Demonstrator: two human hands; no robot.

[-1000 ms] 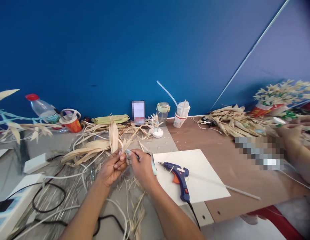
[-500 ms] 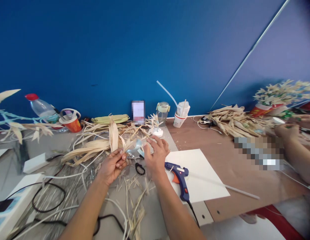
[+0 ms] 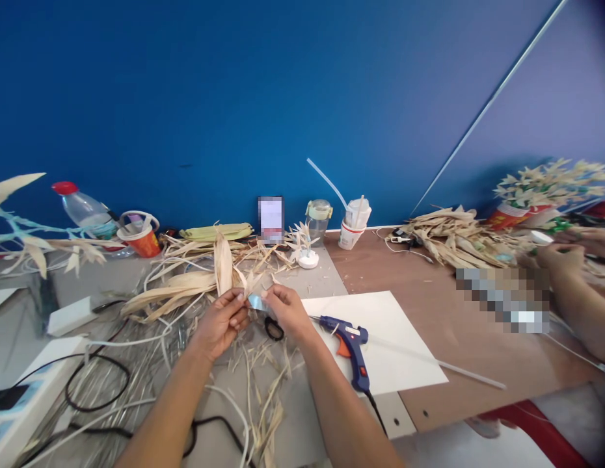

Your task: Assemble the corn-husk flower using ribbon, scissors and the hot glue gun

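Observation:
In the middle of the view, my left hand pinches a small piece of pale corn husk between thumb and fingers. A shiny light blue strip, which looks like tape, spans the short gap between my hands at the husk's base. The thumb and fingers of my right hand are closed on the strip's right end. Just below the strip lie black scissor handles, partly hidden by my right hand. Dried corn husks are heaped behind my left hand.
A blue glue gun lies on white paper at right. A husk flower on a white base, a jar and a paper cup stand behind. Cables and a power strip lie left. Another person's hands work far right.
My right hand has come down and left, from raised with fingers spread to a pinch close beside my left hand. The blue strip, loosely curved before, now looks flatter.

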